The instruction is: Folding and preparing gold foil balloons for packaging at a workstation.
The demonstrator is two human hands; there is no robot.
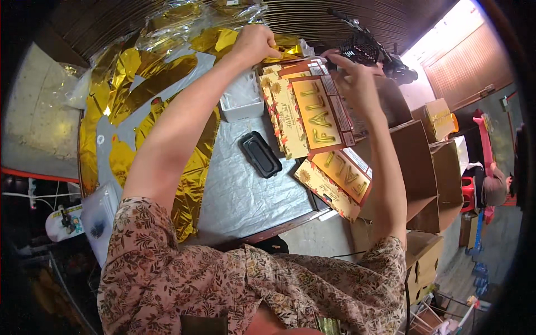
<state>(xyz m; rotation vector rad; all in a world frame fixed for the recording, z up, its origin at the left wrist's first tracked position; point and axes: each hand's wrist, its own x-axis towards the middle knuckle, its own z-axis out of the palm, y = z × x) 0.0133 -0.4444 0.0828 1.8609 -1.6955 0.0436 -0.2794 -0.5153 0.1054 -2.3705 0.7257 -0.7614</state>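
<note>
A fanned stack of flat printed balloon packets (315, 111) lies at the table's far right, brown and cream with gold balloon letters and autumn leaves. At its top edge, my left hand (255, 44) is closed in a pinch, beside crumpled gold foil; what its fingertips hold is too small to make out. My right hand (357, 81) bends over the stack's top right corner, finger and thumb closed at the packet edge. Another pair of similar packets (335, 181) lies nearer me, overhanging the table edge. A black oblong tray-like object (261, 154) sits left of them.
Gold foil sheets (142, 128) cover the table's left side. A white box (243, 103) stands beside the stack. Open cardboard boxes (410, 162) stand to the right, with a black fan-like device (363, 47) behind. Another person (494, 187) is at the far right.
</note>
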